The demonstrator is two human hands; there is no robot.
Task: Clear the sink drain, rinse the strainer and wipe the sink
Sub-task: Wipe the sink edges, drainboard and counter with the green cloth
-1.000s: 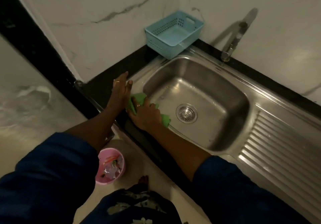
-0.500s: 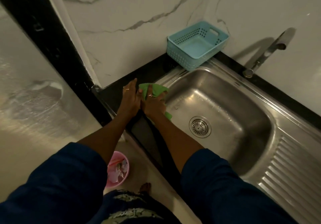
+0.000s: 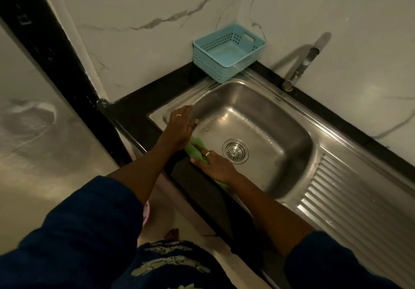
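1. The sink fills the right of my view, its bowl wet with beads of water and otherwise empty. The ribbed drainer runs off to the near right.
2. A blue basket sits at the far corner, on the counter edge just beside the bowl, well apart from my hands.
3. My left hand lies flat on the left rim, fingers straight and spread, gripping nothing. I judge it a brace; on wet steel it could skid into the bowl.
4. My right hand presses flat on the near rim, fingers stretched over the cloth rather than curled round it.
5. That loose hold is the risk: the cloth could bunch or slide off the near edge.
6. The strainer is seated in the drain, just right of my right hand. A careless sweep could push grit back into it.
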